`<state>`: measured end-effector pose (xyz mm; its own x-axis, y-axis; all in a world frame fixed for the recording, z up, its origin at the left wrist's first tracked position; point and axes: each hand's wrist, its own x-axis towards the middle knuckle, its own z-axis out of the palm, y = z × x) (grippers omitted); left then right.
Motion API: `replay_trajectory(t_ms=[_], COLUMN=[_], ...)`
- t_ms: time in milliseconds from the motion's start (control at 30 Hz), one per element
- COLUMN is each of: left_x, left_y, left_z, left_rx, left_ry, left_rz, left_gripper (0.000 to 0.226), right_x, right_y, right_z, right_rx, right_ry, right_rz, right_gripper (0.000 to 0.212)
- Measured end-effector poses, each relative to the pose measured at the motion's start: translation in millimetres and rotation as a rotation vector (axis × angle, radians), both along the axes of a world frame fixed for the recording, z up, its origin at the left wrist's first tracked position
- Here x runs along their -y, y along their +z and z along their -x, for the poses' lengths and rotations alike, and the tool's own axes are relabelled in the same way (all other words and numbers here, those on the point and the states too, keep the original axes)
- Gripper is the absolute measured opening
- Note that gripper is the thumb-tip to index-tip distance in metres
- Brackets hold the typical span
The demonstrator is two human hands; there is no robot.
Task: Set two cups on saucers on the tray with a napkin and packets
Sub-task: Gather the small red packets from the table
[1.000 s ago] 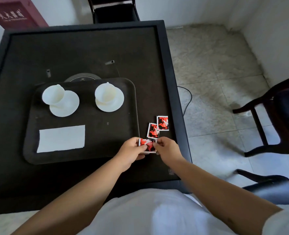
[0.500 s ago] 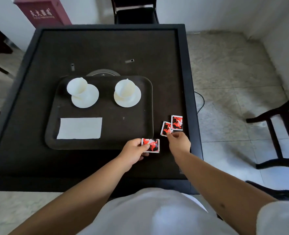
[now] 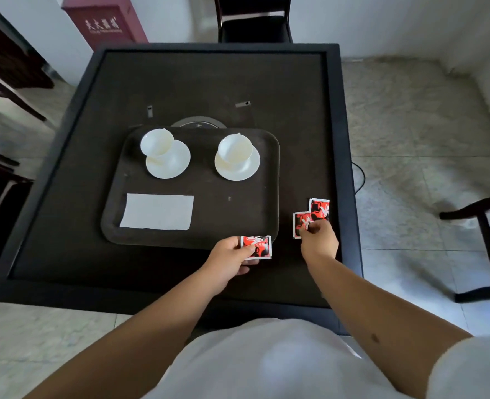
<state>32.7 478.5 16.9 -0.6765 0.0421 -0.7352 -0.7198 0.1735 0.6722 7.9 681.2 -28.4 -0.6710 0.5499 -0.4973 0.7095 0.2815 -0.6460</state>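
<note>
A dark tray lies on the black table. On it stand two white cups, the left cup on a saucer and the right cup on a saucer. A white napkin lies at the tray's front left. My left hand pinches a red packet over the tray's front right corner. My right hand pinches a second red packet on the table right of the tray. A third packet lies just behind it.
A round dark disc peeks out behind the tray, with two small metal bits on the table. A black chair stands at the far side, another chair to the right, a red box at back left.
My right hand let go of the first packet and moved right onto the second packet. My left hand keeps the first packet. The camera view has shifted.
</note>
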Motion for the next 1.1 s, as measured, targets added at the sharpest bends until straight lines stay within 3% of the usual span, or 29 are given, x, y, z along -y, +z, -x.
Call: replay_trajectory(t_ms=[167, 333, 467, 600, 767, 867, 967, 1100], left_x=[-6, -14, -19, -20, -26, -26, -26, -26], left_y=[2, 6, 15, 19, 17, 13, 12, 10], left_z=[9, 11, 10, 8, 5, 6, 7, 7], left_rx=[0.041, 0.033, 0.021, 0.076, -0.046, -0.068, -0.071, -0.051], left_ry=[0.016, -0.075, -0.176, -0.112, -0.205, -0.206, -0.181, -0.174], left_rz=[-0.017, -0.043, -0.153, -0.356, -0.196, -0.168, -0.166, -0.164], left_gripper=[0.019, 0.018, 0.024, 0.032, 0.019, 0.017, 0.017, 0.018], right_x=[-18, -19, -9, -1, 7, 10, 9, 7], right_y=[23, 51, 64, 68, 66, 62, 58, 55], right_z=[-20, -28, -28, -26, -27, -29, -33, -37], right_rx=[-0.216, -0.263, -0.201, -0.174, -0.22, -0.195, -0.116, -0.091], right_ry=[0.037, 0.199, 0.376, 0.417, 0.584, 0.501, 0.347, 0.328], right_rz=[0.194, 0.445, 0.371, 0.282, 0.074, 0.121, 0.29, 0.367], right_gripper=[0.008, 0.005, 0.006, 0.006, 0.009, 0.021, 0.013, 0.01])
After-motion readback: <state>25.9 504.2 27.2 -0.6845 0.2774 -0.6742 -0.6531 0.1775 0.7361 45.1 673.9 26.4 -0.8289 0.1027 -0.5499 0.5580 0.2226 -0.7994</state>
